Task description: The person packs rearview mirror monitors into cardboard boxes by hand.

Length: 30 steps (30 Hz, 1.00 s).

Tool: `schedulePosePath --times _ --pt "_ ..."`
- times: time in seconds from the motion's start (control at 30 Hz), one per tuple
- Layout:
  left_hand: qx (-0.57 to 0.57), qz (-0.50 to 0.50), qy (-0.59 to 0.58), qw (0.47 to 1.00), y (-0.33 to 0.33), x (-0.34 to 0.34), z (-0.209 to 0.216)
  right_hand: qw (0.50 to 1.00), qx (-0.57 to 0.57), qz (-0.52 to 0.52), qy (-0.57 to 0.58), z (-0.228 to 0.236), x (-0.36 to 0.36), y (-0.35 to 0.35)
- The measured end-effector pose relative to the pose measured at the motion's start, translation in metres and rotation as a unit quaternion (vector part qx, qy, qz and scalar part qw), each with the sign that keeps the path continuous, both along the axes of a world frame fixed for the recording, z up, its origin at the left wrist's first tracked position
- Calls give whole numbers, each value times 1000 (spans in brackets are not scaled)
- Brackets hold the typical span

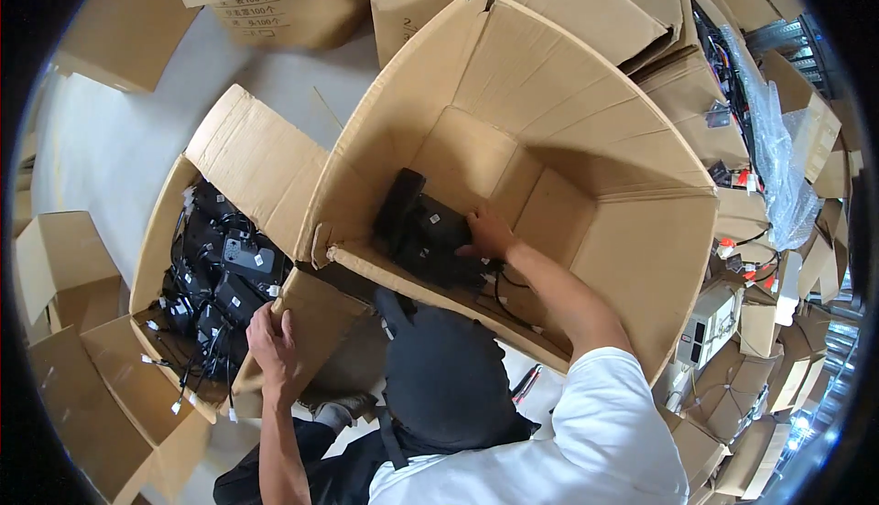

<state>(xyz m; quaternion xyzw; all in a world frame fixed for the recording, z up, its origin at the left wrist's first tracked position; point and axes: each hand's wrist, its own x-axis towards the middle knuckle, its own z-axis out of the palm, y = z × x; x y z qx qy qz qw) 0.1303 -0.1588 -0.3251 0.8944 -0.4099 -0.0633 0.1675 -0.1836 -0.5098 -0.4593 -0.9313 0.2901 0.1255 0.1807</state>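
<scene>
My left hand (273, 345) is closed over the edge of an open cardboard box (256, 152) on the left. Black boxy devices (243, 294) with thin cables and white plugs fill that box in a tangled heap. My right hand (493, 234) reaches down into a larger, deep cardboard carton (641, 249). Its fingers and thumb close on the side of a black device (443, 227), whose exact kind I cannot make out. More dark devices and cables lie around it along the carton's near wall; its far side shows bare cardboard.
A black cap-like shape (444, 381) covers the lower middle and hides part of the carton's near edge. Other cardboard boxes (69, 267) stand left and behind. On the right are bubble wrap (765, 139), coloured cables and a grey-white device (710, 326). A red pen-like object (526, 383) lies below the carton.
</scene>
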Motion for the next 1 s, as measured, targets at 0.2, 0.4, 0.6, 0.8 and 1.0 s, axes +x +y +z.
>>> schedulePosePath --times 0.2,0.4,0.6,0.8,1.0 --pt "-11 -12 -26 1000 -5 -7 -10 944 229 -220 -87 -18 -23 -4" --pt "8 -9 -13 1000 -7 -9 -11 931 266 -246 -47 0 -17 0" --pt "-2 24 -15 1000 1 5 4 940 309 -146 -1 11 39 -6" --pt "-82 -34 10 996 -12 -6 -15 935 283 -136 -166 17 -13 -14" --pt "-83 29 86 992 1 -6 20 966 50 -234 -98 130 -38 -60"
